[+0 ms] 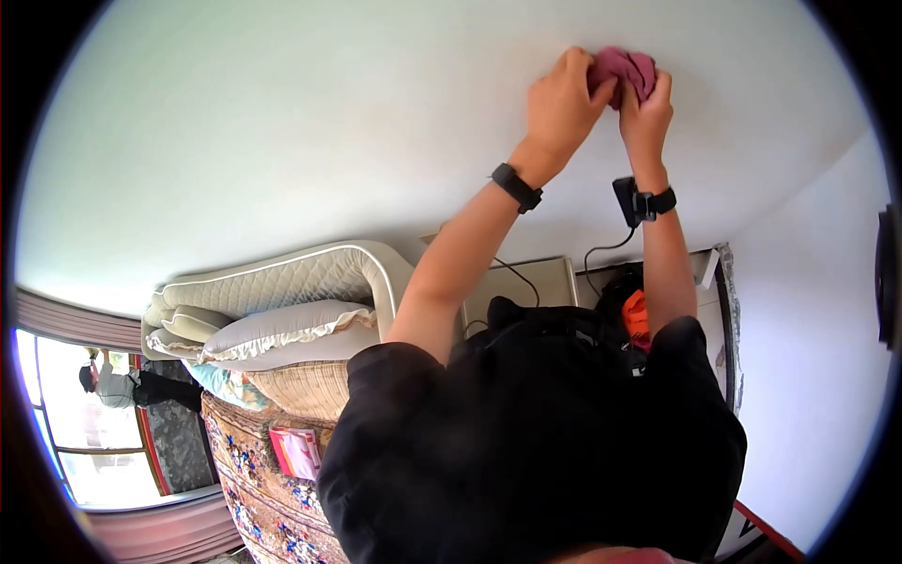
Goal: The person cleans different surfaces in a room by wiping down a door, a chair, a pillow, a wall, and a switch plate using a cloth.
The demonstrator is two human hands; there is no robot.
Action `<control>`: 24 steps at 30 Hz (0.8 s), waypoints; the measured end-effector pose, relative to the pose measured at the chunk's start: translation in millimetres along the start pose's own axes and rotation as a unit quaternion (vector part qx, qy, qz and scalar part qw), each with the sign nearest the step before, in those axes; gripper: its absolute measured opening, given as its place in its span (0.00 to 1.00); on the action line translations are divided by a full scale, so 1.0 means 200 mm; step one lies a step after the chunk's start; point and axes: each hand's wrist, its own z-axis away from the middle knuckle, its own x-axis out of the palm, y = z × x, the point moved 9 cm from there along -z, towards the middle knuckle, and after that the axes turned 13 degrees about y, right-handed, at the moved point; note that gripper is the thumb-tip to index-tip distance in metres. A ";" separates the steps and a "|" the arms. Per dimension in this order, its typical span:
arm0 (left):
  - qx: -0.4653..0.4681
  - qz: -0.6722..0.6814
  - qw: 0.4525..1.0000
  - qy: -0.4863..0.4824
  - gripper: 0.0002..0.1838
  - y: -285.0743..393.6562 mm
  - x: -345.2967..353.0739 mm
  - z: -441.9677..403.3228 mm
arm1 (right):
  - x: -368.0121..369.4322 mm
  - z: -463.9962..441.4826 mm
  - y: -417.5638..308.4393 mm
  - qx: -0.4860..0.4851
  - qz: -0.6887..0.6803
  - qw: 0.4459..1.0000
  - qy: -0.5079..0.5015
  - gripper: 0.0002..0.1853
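A crumpled dusty-pink cloth [625, 68] is bunched between my two hands against the pale wall [376, 122]. My left hand [564, 105] grips its left side, thumb and fingers closed on the fabric. From the right, my right hand [648, 115] pinches the cloth's other edge. Both wrists wear black straps; a small black device [628, 199] sits at the right one, with a cable running down from it. Folds of the cloth hide some fingertips.
To the left is a bed with a padded headboard [282, 273], a grey frilled pillow [291, 329], a patterned cover [254, 470] and a pink packet [296, 453]. Another person [117, 387] stands by the window. An orange item [636, 318] lies near my right arm.
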 end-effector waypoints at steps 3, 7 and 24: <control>0.004 -0.018 0.998 -0.054 0.16 -0.03 0.14 0.14 | -0.09 0.14 0.20 0.107 0.011 0.994 -0.030 0.12; -0.012 -0.051 0.988 -0.142 0.17 -0.20 0.22 0.42 | -0.13 0.40 0.45 0.154 0.050 0.983 -0.086 0.12; -0.397 0.314 0.856 -0.105 0.18 -0.29 -0.39 0.69 | -0.05 0.59 -0.40 0.032 -0.052 0.941 -0.333 0.23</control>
